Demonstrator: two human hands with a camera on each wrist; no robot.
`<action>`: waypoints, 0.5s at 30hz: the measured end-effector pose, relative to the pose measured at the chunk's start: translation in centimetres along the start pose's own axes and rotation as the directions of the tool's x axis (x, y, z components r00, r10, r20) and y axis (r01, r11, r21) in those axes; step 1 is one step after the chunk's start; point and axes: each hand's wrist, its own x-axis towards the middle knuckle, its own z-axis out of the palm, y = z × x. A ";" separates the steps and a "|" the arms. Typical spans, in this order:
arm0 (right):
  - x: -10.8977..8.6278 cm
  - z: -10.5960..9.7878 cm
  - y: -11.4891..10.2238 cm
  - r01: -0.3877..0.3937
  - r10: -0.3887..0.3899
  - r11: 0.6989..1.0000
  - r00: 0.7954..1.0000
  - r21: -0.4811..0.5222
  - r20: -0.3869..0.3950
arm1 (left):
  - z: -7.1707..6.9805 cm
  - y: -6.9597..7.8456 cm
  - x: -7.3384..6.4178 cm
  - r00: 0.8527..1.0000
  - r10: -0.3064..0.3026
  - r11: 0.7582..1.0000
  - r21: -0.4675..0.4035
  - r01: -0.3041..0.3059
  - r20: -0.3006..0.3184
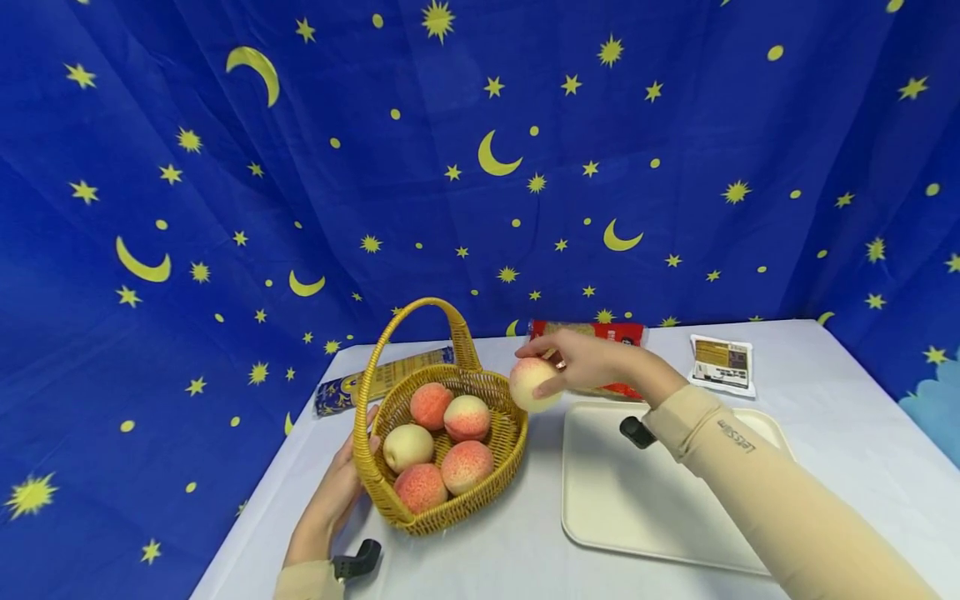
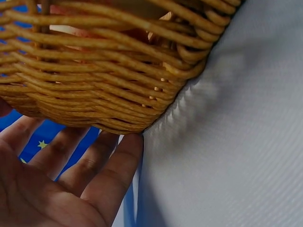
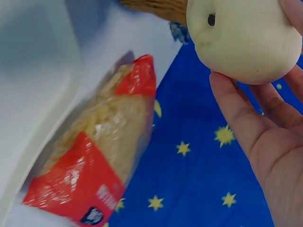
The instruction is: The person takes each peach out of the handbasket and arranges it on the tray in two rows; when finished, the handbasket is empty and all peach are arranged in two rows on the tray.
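In the head view my right hand (image 1: 588, 360) holds a pale peach (image 1: 534, 385) with a pink blush, just off the right rim of a wicker basket (image 1: 517, 467). The right wrist view shows fingers and thumb round the peach (image 3: 246, 42), its small dark stem hole facing the camera. My left hand (image 1: 341, 483) is at the basket's left side. Seen from the left wrist, the left hand (image 2: 61, 175) has its fingers extended, tips against the lower weave of the basket (image 2: 94, 85). Several peaches (image 1: 468, 467), pink and pale, lie inside the basket under its tall arched handle.
A cream tray (image 1: 645, 533) lies right of the basket, under the right forearm. Behind the right hand is a red and clear bag of pasta (image 1: 630, 333). A blue and yellow packet (image 1: 390, 377) lies behind the basket, a small white packet (image 1: 722, 365) at the back right.
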 end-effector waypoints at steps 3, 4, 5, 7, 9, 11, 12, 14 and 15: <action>-1.1 0.1 1.1 -0.015 0.016 1.000 1.000 0.026 -0.024 | 0.0 0.0 0.0 1.000 0.002 1.000 0.003 -0.002 0.001; -1.5 0.1 1.4 -0.023 0.024 0.999 0.999 0.033 -0.033 | 0.0 -0.1 0.1 1.000 0.002 1.000 0.005 -0.002 -0.001; -1.8 0.3 1.9 -0.029 0.031 0.999 0.999 0.044 -0.041 | 0.0 -0.1 0.1 1.000 0.001 1.000 0.006 -0.001 -0.003; -2.5 0.5 2.7 -0.031 0.034 0.998 0.997 0.053 -0.063 | -0.1 -0.2 0.1 1.000 0.000 1.000 0.014 0.000 -0.009; -3.1 0.8 3.6 -0.033 0.039 0.997 0.995 0.068 -0.088 | -0.1 -0.3 0.1 1.000 0.000 1.000 0.017 0.000 -0.015; -3.6 1.1 4.6 -0.033 0.042 0.996 0.992 0.077 -0.119 | -0.1 -0.4 0.1 1.000 0.006 1.000 0.020 -0.006 -0.016; -3.9 1.3 5.0 -0.035 0.045 0.996 0.990 0.084 -0.132 | -0.1 -0.5 0.1 1.000 0.010 1.000 0.020 -0.010 -0.015; -4.3 1.6 5.9 -0.047 0.063 0.993 0.986 0.107 -0.152 | -0.1 -0.5 0.1 1.000 0.013 1.000 0.016 -0.013 -0.012; -4.5 1.7 6.2 -0.053 0.071 0.992 0.985 0.115 -0.160 | -0.2 -0.5 0.1 1.000 0.013 1.000 0.015 -0.013 -0.010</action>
